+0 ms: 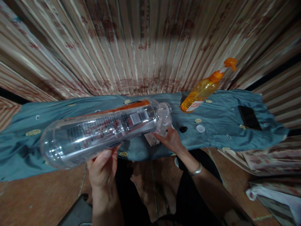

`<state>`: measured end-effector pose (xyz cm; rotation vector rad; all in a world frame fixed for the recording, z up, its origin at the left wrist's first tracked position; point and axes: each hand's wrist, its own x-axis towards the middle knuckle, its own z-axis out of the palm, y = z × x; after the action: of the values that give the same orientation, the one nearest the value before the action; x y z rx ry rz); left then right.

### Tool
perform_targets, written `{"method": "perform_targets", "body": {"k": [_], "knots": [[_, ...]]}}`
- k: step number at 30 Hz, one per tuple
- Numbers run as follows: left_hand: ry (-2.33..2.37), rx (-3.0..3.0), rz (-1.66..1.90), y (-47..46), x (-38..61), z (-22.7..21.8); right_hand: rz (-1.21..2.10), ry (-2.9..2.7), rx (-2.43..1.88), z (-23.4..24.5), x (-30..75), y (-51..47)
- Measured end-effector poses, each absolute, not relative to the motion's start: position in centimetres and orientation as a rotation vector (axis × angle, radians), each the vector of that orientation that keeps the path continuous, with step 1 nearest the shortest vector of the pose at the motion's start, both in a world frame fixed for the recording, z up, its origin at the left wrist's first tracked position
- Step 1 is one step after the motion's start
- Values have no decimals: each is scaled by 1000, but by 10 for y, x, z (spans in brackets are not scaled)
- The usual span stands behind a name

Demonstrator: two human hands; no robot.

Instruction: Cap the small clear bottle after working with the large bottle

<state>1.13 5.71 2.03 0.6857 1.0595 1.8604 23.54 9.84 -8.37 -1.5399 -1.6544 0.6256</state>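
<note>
A big clear plastic bottle [101, 131], with a printed label and barcode, lies slanted across the view above the cloth. My left hand [103, 166] grips it from below, thumb along its near side; the other fingers are hidden behind it. Clear lobed plastic [164, 117] shows at the bottle's right end; I cannot tell whether it is part of the bottle. Around that end my right hand [171, 139] is closed, its fingers partly hidden. Under the bottle, by my right thumb, a pale patterned piece [152, 139] shows.
An orange pump bottle [202, 92] with amber liquid stands at the back right. A black cap [183, 129], a white cap [200, 128] and a dark phone [249, 117] lie on the teal cloth [216, 135]. Pleated curtains [141, 56] hang behind. Tiled floor shows below.
</note>
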Motion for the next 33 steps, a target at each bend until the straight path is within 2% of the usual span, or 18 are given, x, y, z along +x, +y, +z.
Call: {"method": "perform_targets", "body": {"k": [33], "knots": [[1061, 694, 1834, 58, 12, 25, 620, -1658, -1539, -81, 235, 98]]}}
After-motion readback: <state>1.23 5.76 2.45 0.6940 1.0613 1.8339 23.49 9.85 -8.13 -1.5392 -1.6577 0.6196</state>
